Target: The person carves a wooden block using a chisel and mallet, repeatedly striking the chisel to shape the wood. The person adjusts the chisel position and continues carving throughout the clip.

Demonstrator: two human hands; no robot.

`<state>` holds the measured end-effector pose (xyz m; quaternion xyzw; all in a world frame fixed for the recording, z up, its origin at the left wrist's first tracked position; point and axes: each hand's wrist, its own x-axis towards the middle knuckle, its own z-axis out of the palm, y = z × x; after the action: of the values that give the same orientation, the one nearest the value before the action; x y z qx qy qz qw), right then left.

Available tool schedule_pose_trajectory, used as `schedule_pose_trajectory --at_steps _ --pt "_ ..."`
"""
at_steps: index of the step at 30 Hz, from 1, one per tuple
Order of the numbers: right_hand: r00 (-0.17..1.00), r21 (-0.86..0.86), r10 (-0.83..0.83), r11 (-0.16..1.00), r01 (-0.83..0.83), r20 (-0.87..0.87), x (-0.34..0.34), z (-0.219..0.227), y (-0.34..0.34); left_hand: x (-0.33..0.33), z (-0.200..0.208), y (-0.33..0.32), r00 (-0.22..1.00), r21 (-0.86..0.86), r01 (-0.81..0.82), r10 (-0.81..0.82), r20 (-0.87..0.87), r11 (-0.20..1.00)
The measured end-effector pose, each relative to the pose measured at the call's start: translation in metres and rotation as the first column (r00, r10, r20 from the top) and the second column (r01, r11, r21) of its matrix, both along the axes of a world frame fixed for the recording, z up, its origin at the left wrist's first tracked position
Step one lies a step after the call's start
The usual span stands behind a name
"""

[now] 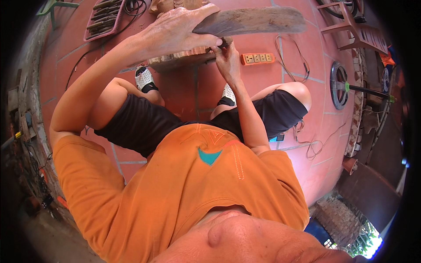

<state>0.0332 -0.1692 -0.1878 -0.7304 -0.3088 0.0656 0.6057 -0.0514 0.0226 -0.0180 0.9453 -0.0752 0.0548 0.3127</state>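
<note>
Our left hand (175, 30) grips a long, flat, grey-brown wooden board (254, 21); our right hand (226, 55) pinches a small dark tool (224, 42) under it.

L hand (177, 30) lies flat over the near end of a long grey weathered wooden plank (254, 20), gripping it. R hand (226, 55) sits just under the plank edge, fingers pinched on a small dark tool; can't tell what kind. Orange multi-socket power strip (257, 58) on red tiled floor (175, 90), near R hand. Pink plastic tray w/ tools (104, 17) top left.
</note>
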Motion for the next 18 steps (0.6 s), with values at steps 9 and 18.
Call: schedule_pose_trajectory --at_steps 9,18 --pt "0.952 0.177 0.036 0.984 0.019 -0.303 0.012 -0.012 -0.001 0.005 -0.016 0.013 0.995 0.346 0.038 -0.005 -0.095 0.937" --pt "0.857 0.259 -0.05 0.943 0.21 -0.512 0.044 0.008 -0.022 0.001 0.0 0.026 0.958 0.286 -0.04 0.118 -0.26 0.957"
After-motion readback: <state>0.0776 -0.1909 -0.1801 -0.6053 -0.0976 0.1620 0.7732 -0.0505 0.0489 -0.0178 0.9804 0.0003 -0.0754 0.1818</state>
